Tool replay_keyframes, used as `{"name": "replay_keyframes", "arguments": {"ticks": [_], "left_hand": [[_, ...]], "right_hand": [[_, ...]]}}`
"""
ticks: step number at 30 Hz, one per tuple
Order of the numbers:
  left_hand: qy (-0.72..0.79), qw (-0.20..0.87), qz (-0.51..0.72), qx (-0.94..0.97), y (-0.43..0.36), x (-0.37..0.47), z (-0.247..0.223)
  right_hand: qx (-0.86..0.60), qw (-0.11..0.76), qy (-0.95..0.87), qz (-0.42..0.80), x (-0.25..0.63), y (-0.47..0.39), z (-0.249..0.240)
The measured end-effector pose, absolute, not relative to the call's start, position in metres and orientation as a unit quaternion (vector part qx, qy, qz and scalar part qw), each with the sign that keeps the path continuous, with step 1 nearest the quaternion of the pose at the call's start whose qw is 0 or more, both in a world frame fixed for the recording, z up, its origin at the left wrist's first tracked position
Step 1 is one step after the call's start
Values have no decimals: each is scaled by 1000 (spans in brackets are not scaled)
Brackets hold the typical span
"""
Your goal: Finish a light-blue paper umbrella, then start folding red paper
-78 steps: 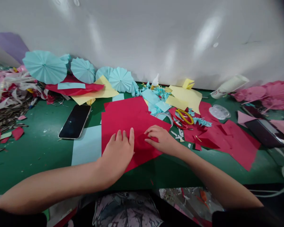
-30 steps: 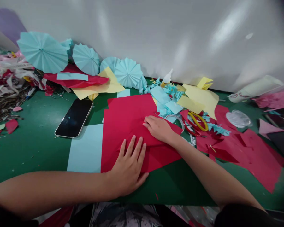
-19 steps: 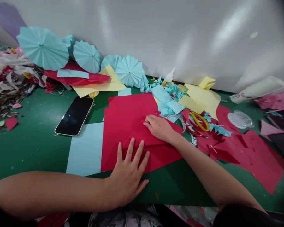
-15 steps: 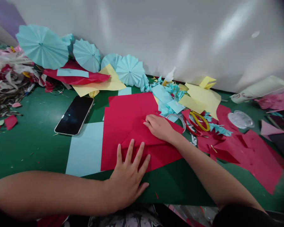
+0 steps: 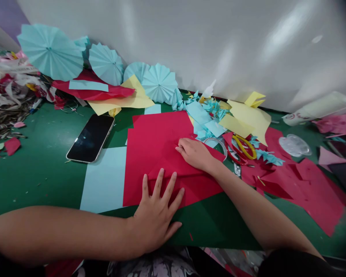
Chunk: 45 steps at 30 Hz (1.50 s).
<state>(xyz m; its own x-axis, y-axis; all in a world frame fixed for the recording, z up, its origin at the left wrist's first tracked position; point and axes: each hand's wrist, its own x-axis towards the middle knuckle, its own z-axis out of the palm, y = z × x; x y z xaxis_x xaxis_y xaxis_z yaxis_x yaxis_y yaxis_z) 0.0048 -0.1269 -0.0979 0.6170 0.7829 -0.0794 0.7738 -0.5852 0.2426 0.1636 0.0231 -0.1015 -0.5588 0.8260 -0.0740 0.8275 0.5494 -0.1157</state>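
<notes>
A red paper sheet (image 5: 152, 142) lies on the green table (image 5: 43, 173), folded over on itself near its front corner. My left hand (image 5: 157, 215) lies flat with fingers spread on the sheet's near edge. My right hand (image 5: 193, 153) presses palm down on the fold, a little farther back and to the right. Neither hand holds anything. A light blue sheet (image 5: 105, 181) lies under the red sheet's left side.
A black phone (image 5: 90, 137) lies left of the red sheet. Blue paper fans (image 5: 50, 52) lean on the white wall. Yellow sheets (image 5: 248, 117), blue scraps, yellow-handled scissors (image 5: 243, 146), a tape ring (image 5: 217, 143) and more red paper (image 5: 305, 184) crowd the right side. Shredded scraps pile at far left.
My left hand slid back toward me along the red sheet and spread its fingers. My right hand moved farther up the fold. The view shifted slightly.
</notes>
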Motion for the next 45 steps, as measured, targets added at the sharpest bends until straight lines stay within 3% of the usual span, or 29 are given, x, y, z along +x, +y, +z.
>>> {"name": "replay_keyframes", "arguments": {"ticks": [45], "left_hand": [[439,118,6,891,-131,5,-99]], "right_hand": [[478,2,876,-66,166,26,-104]]}}
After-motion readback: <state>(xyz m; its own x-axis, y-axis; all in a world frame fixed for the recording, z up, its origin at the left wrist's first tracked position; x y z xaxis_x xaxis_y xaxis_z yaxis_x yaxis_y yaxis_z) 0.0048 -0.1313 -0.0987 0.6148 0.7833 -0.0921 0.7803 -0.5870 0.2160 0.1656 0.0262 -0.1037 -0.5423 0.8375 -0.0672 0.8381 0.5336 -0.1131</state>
